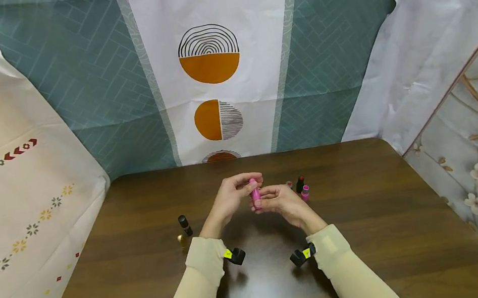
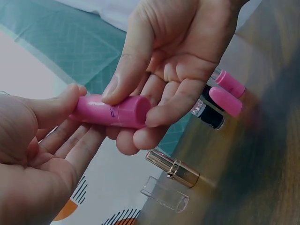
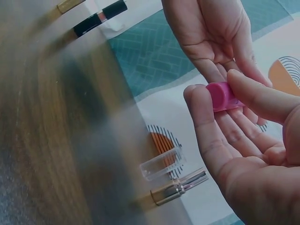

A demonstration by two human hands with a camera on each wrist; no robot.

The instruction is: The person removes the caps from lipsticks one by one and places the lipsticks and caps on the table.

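A closed pink lipstick tube (image 1: 255, 195) is held up in front of me over the far half of the table. My left hand (image 1: 236, 192) pinches its upper end between thumb and fingers. Around the lower end, my right hand (image 1: 281, 203) grips with its thumb on the side and fingers curled beneath. In the left wrist view, small dark lettering shows on the tube (image 2: 126, 111) near a seam by the right thumb. The flat round base faces the camera in the right wrist view, framed by the right thumb and forefinger.
Past the hands stand a gold lipstick (image 2: 176, 171) and a clear cap (image 2: 165, 194). To the right are a red-tipped black lipstick (image 1: 300, 184) and a pink tube (image 1: 305, 192) with other small cosmetics. A black-capped tube (image 1: 185, 225) and a gold piece (image 1: 182, 241) stand left.
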